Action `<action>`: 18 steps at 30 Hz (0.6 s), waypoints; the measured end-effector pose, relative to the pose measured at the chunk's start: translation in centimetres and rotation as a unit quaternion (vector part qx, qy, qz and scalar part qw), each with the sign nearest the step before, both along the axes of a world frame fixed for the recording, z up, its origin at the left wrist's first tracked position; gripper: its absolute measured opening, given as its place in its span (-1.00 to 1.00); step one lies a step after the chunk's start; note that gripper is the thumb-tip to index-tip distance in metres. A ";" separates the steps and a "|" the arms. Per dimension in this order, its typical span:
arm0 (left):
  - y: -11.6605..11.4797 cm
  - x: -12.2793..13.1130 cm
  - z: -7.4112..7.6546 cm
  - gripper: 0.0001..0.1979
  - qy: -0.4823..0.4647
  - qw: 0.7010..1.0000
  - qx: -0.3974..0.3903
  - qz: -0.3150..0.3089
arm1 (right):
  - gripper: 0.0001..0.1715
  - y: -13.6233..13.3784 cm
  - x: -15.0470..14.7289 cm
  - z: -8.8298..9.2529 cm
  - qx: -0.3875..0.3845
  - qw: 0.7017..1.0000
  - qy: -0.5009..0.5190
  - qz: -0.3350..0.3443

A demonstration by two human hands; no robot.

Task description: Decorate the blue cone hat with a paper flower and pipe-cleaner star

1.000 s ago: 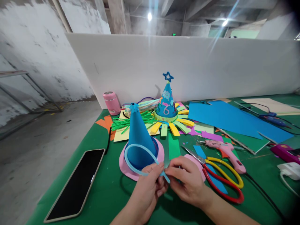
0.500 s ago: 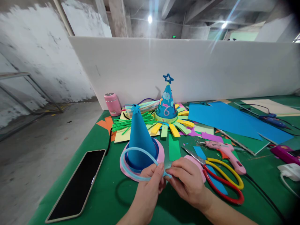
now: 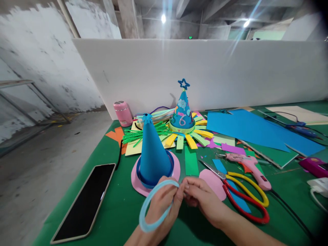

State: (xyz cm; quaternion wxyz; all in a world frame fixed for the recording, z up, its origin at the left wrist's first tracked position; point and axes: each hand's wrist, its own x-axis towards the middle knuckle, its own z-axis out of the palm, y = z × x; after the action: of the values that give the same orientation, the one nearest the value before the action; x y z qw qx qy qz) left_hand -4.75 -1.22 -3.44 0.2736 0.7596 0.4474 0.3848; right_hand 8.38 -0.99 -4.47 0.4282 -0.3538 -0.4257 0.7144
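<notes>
While the two ends of the light-blue tube (image 3: 166,182) are meeting at one spot, the left hand (image 3: 161,203) and the right hand (image 3: 202,198) are pinching them there, fingertips against fingertips, so each grip is closed on the tube. Out from that pinch the tube is curving into a ring that is lying across the left hand and reaching down beside its wrist, lifted clear of the green worktop (image 3: 115,215). Just beyond the grip the blue cone hat (image 3: 153,150) is standing upright on its pink brim (image 3: 135,179).

Judging from this, the step in hand is closing the tube into a hoop, with the joint being held between thumbs and forefingers. Whether the ends are butting, overlapping or sliding one into the other is hidden by the fingers.

The next move is calling for a steady pinch, so that the springy tube is not popping open, and probably for something to fix the joint. The pink glue gun (image 3: 246,164) and the scissors (image 3: 243,194) are lying to the right of the grip, near the right hand but apart from it, so one hand would be needing to hold the joint alone while the other is reaching. A phone (image 3: 84,200) is lying well to the left of the grip
</notes>
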 end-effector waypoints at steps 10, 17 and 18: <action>0.3 0.0 0.3 -0.71 -0.011 0.996 -0.085 0.009 | -0.71 0.0 0.0 0.0 -0.051 0.998 0.031 0.000; 0.4 0.1 0.4 -0.73 -0.055 0.990 -0.124 0.046 | -0.63 -0.1 0.5 0.7 0.110 0.986 -0.124 0.012; 0.5 0.1 0.6 -0.72 -0.076 0.986 -0.143 0.048 | -0.63 -0.2 0.8 0.9 0.147 0.976 -0.159 0.005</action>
State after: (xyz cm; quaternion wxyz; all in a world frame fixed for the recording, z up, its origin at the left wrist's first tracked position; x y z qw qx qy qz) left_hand -4.62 -0.75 -2.89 0.3935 0.6588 0.5118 0.3863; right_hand 9.16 -1.17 -3.61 0.3990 -0.3939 -0.5900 0.5809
